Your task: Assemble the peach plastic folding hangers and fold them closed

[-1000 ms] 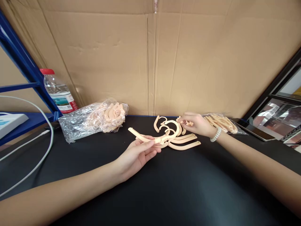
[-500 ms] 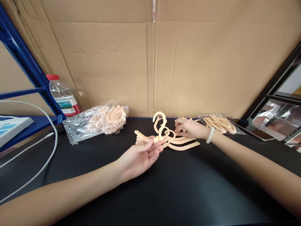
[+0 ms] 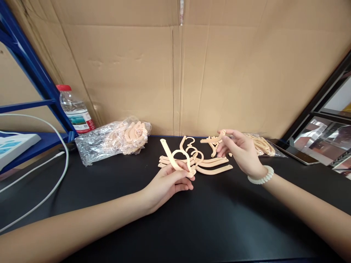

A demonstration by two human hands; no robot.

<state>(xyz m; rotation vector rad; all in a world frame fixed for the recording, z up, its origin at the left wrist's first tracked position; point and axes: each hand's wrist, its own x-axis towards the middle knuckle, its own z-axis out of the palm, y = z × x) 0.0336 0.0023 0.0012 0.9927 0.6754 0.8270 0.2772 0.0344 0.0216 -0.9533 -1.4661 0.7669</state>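
Between thumb and fingers, my left hand (image 3: 170, 182) grips a beige hanger piece (image 3: 170, 155), a hook joined to one arm that points up and left. My right hand (image 3: 242, 151) pinches a loose beige hanger arm (image 3: 212, 140), raised a little above the table and lying roughly level. Behind my left hand several beige hangers (image 3: 214, 170) lie overlapping on the black table, hooks toward the wall. A pile of small beige hanger parts (image 3: 212, 149) sits beyond my right hand, partly hidden by it.
At the back left lies a clear plastic bag (image 3: 112, 140) of beige parts, near a water bottle (image 3: 78, 113). Another bag of beige arms (image 3: 264, 144) and a phone-like device (image 3: 297, 152) are at the back right. A white cable (image 3: 65, 160) crosses the left side; a cardboard wall (image 3: 123, 73) stands behind.
My right hand has lifted a hanger arm from the pile and come back toward me. My left hand has turned its piece, so the arm now shows pointing up.
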